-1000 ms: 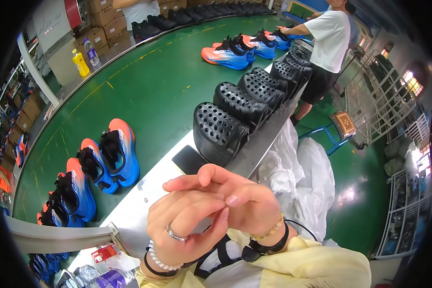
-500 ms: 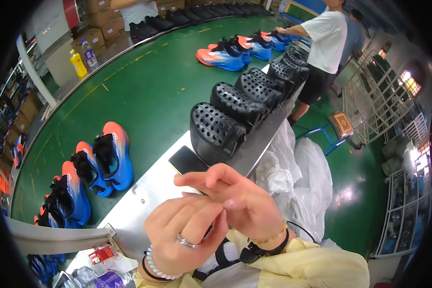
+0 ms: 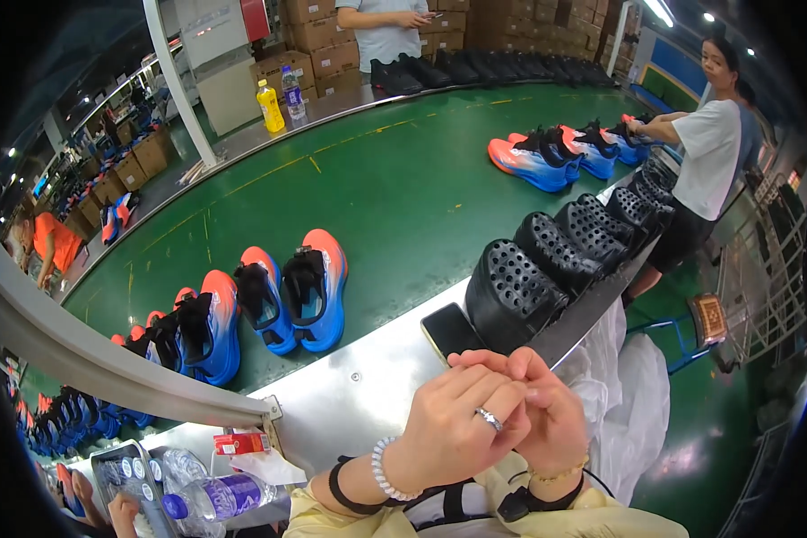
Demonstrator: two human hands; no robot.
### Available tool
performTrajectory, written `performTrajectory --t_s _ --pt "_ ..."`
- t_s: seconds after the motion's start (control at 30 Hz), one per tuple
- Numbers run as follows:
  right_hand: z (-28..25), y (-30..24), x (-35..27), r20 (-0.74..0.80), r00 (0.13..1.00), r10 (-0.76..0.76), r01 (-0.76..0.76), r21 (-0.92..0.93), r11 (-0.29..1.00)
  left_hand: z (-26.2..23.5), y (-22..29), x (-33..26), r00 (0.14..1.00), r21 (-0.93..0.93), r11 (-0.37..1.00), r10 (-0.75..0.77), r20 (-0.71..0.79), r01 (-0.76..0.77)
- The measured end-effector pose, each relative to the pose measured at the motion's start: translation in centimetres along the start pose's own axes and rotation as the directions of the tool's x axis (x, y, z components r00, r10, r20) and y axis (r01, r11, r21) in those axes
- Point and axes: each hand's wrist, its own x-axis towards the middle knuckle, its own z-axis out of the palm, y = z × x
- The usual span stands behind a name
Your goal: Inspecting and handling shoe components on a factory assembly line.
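My left hand (image 3: 462, 420), with a silver ring and a pale coiled wristband, meets my right hand (image 3: 554, 417) in front of me. The fingers of both are curled and pinched together at the tips. Whatever lies between them, if anything, is hidden or too small to make out. Just beyond the fingers, a dark phone (image 3: 451, 332) lies on the metal ledge (image 3: 368, 386). Beside the phone, a row of black clogs with round holes (image 3: 516, 291) runs away to the right. Blue and orange sneakers (image 3: 318, 296) stand on the green belt to the left.
A curved metal rail (image 3: 125, 345) crosses at left. Near it are a purple-labelled bottle (image 3: 229, 496) and a red box (image 3: 240, 443). More sneakers (image 3: 533, 161) sit far right by a person in white (image 3: 704, 157). Plastic bags (image 3: 641, 386) hang below the ledge.
The view has swung left and up, so everything sits further right in it. My right hand's outstretched fingers have curled in against my left hand. More of the bottles by the rail shows.
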Motion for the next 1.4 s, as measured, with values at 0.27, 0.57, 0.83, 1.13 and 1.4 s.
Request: performTrajectory --t_s 0.27,0.57,0.83,1.13,1.4 --pt "-0.8 -0.4 0.5 -0.115 0.992 -0.049 0.052 0.025 0.998 0.7 -0.5 0.2 1.000 0.062 0.998 -0.030 -0.005 0.030" --pt "-6.5 -4.1 -1.3 -0.163 0.911 -0.379 0.366 -0.107 0.925 -1.8 -4.3 0.5 0.939 0.178 0.926 -0.342 0.023 0.333" --pt "-10.4 -6.0 -4.3 -0.273 0.850 -0.451 0.384 -0.266 0.884 -2.1 -5.5 0.9 0.894 0.209 0.884 -0.442 0.076 0.419" --pt "-8.5 -5.2 -3.6 -0.188 0.920 -0.343 0.301 -0.219 0.928 -3.4 -3.0 1.4 0.837 0.118 0.882 -0.470 0.282 0.455" --pt "-3.8 -4.2 -2.0 -0.131 0.929 -0.346 0.317 -0.200 0.927 -4.7 -4.9 -0.4 0.793 0.168 0.891 -0.453 0.407 0.422"
